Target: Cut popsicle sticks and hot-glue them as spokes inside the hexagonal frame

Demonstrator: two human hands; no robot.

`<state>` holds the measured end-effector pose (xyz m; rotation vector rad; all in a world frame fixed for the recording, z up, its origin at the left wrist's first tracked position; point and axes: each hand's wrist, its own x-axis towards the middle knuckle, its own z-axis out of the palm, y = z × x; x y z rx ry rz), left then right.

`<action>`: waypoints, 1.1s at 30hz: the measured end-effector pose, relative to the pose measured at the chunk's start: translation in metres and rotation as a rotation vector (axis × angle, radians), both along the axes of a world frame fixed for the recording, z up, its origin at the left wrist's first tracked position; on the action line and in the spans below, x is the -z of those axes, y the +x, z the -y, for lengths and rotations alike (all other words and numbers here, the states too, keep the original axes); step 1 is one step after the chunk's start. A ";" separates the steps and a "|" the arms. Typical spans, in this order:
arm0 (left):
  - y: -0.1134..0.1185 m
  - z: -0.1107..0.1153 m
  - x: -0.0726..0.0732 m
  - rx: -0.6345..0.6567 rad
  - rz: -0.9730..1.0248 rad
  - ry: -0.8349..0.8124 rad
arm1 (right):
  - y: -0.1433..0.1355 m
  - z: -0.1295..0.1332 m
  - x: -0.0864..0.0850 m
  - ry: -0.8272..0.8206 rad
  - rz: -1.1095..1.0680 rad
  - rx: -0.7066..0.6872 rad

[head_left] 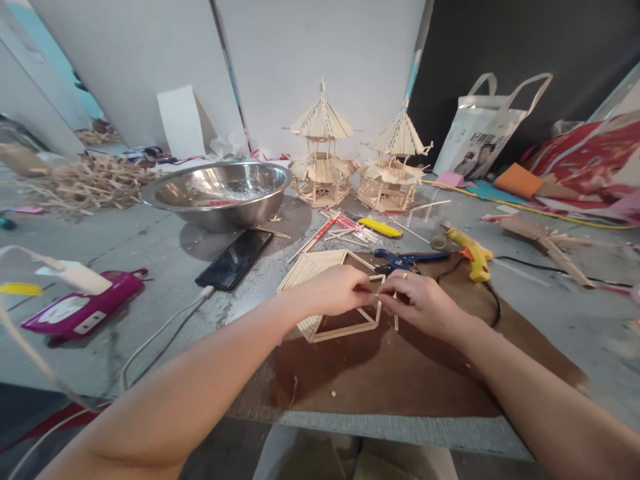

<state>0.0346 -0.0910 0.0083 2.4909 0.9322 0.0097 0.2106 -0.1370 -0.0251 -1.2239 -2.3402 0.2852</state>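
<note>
A flat frame of pale wooden sticks (346, 332) lies on a brown mat (400, 380), its left part covered with sticks set side by side. My left hand (337, 291) reaches over it, fingers closed in a pinch at its right edge. From the other side my right hand (420, 301) pinches at the same edge, and the fingertips of both hands nearly meet. A ring is on one right finger. What lies exactly between the fingertips is mostly hidden. A short stick (396, 319) shows below my right fingers.
Behind stand two stick pagodas (323, 170) (387, 177). A steel bowl (220, 193), phone (235, 260) and purple power strip (85, 310) are left. Blue pliers (413, 259), a yellow glue gun (473, 255) with its cord, and a yellow cutter (380, 227) lie beyond my hands.
</note>
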 end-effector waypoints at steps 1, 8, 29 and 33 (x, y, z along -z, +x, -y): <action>0.001 0.002 0.001 -0.034 0.045 0.065 | 0.001 0.000 0.000 0.022 -0.024 0.020; 0.004 0.011 0.008 -0.059 0.081 0.374 | -0.001 0.000 -0.001 0.135 -0.138 0.076; -0.006 -0.016 0.002 -0.423 0.468 0.104 | 0.038 -0.024 0.001 -0.280 0.427 0.745; -0.007 -0.019 0.007 -0.416 0.504 0.094 | 0.031 -0.019 -0.002 -0.275 0.495 0.668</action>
